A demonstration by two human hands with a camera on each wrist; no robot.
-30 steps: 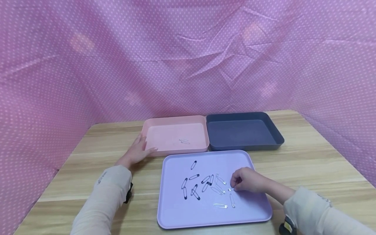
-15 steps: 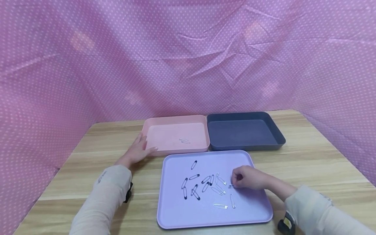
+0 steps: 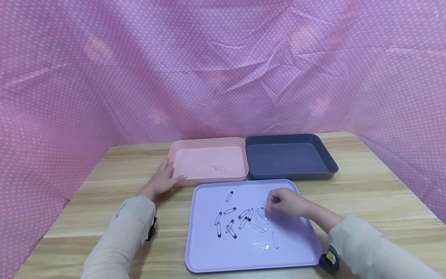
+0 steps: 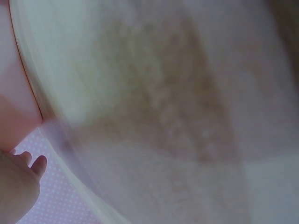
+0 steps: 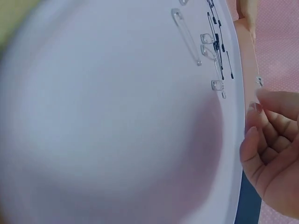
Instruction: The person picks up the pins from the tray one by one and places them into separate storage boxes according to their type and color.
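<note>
My right hand [image 3: 286,202] is raised over the right part of the lilac tray [image 3: 223,259], pinching a silver safety pin [image 5: 259,81] between thumb and fingers. Only the pin's clasp end shows past the fingertips; the rest is hidden. Below and to its left lie several silver safety pins [image 3: 261,246], and farther left several black safety pins [image 3: 229,196]. At the near left corner of the pink tray [image 3: 209,180], my left hand [image 3: 162,179] rests against the wall with its fingers spread. Two silver safety pins [image 3: 219,168] lie inside that pink tray.
A dark grey tray [image 3: 290,176] stands beside the pink one, behind the lilac tray's right half. All three sit on a wood-grain table [image 3: 369,193]. A pink dotted cloth [image 3: 223,77] hangs around the back and sides.
My right hand has lifted the silver safety pin from the lilac tray and moved left and away from me with it. The left hand stays in place.
</note>
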